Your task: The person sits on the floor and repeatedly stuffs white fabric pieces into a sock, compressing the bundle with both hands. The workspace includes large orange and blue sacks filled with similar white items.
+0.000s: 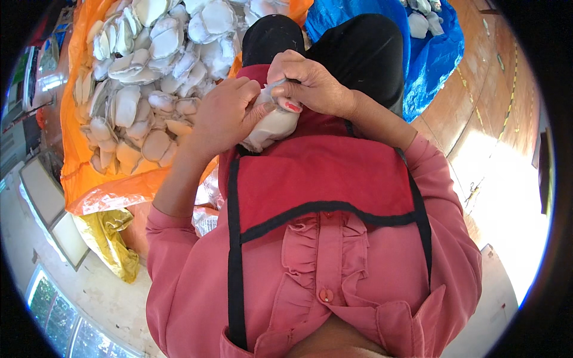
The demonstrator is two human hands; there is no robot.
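Note:
Above my lap, both hands are closed on a white, rounded, soft-looking pad (271, 129) with frayed edges; its exact kind does not show. My left hand (230, 112) grips its left side, thumb lying across the top. On the upper right, my right hand (313, 85) pinches a thin greyish edge between thumb and fingers. A small red mark (292, 106) shows beside the right thumb. To the left, a large heap of similar white pads (161, 77) lies stacked in loose layers on an orange plastic sheet (80, 173).
A blue plastic sheet (439, 65) with a few whitish pieces (419, 25) lies at the far right. My knees in black trousers (364, 53) rise beyond my hands. A red apron (322, 179) covers my lap. A yellow plastic bag (110, 241) rests at the left on the floor.

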